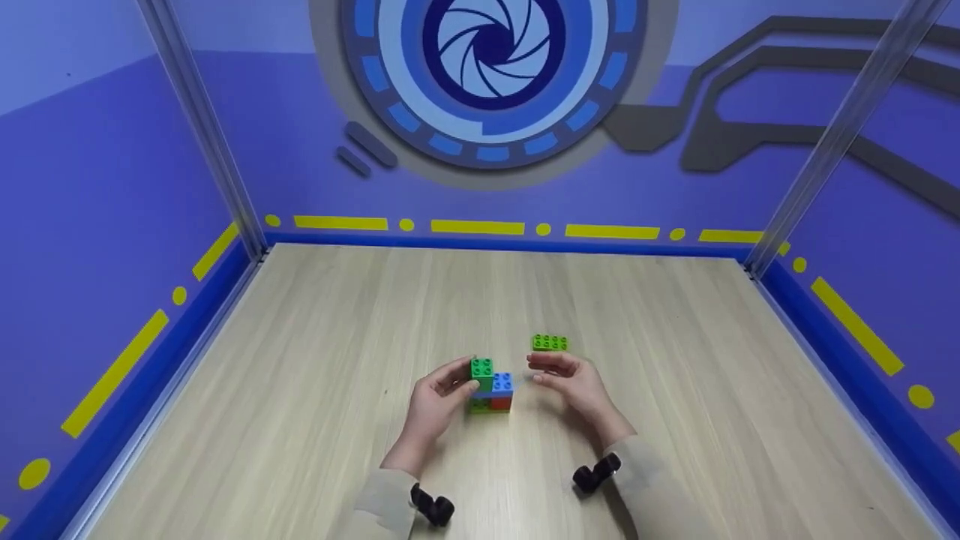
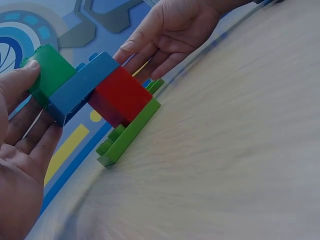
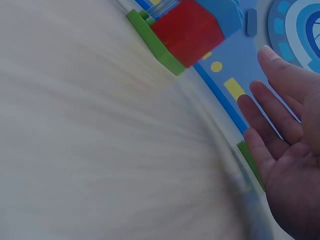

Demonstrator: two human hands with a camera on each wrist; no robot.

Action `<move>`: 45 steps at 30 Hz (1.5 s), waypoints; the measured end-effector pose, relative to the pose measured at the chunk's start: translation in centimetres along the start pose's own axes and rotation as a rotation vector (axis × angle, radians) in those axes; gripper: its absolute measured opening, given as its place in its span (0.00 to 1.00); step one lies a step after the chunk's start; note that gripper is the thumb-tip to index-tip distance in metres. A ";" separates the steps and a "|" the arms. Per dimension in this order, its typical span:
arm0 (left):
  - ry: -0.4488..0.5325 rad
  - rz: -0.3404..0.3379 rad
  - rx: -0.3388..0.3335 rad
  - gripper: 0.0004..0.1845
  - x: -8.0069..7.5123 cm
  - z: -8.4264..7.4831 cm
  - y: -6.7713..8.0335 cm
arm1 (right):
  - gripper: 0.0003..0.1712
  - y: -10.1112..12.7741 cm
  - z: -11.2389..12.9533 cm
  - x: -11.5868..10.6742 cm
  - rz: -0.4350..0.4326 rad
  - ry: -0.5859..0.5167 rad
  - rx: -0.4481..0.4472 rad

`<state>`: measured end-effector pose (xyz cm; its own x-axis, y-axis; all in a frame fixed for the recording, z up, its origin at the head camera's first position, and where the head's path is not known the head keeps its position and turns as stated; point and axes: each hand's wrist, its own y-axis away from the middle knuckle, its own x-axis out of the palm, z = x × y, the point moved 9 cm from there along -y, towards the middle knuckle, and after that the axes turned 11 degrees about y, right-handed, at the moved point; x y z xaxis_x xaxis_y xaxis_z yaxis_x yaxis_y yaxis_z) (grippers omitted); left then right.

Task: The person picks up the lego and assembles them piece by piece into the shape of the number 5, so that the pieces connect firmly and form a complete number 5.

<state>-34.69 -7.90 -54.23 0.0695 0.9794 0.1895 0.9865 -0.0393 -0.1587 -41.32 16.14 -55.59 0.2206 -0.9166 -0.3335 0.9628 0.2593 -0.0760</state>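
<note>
Left to right: blue side wall (image 1: 82, 247) with yellow dashes; metal post (image 1: 202, 127) at the back left corner; beige left sleeve (image 1: 379, 502), black wrist camera (image 1: 433, 505) on it; left hand (image 1: 435, 409) holds the green brick (image 1: 482, 369), thumb on the near side, fingers at the far side; so a narrow grip, brick between thumb and fingers.

Stack is in front of the person, between the hands; green brick sits on the left end of the blue brick (image 1: 502, 384); blue brick's right-end studs are bare; red brick (image 2: 127, 95) is under the blue brick's right end; light green base plate (image 2: 132, 134) is under the red brick, its left-end studs uncovered beneath the blue overhang; base plate rests on the wood-grain bench (image 1: 337, 322).

Right hand (image 1: 576, 382) is just right of the stack, apart from it; fingers spread and lightly bent, thumb clear of them, holding nothing; palm faces the stack.

Loose plate (image 1: 550, 343), light green, eight studs, lies flat on the bench just beyond the right hand's fingers; right wrist view shows it partly hidden behind that hand; right sleeve (image 1: 660, 487), also beige, comes last.
</note>
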 end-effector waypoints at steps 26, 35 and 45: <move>0.001 -0.005 -0.013 0.24 -0.1 0.2 -0.1 | 0.30 -3.2 -1.9 -6.3 -0.223 -0.007 0.124; 0.008 0.008 -0.002 0.26 0.1 0.1 -0.1 | 0.32 -3.6 -2.7 -6.0 -0.209 0.080 0.119; 0.002 0.004 0.004 0.25 0.1 -0.1 0.0 | 0.35 -4.3 -2.8 -5.6 -0.176 0.206 0.132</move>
<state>-34.61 -7.78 -54.08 0.0741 0.9789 0.1902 0.9856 -0.0428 -0.1637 -47.13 20.98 -56.06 0.0247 -0.8597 -0.5103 0.9984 0.0474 -0.0315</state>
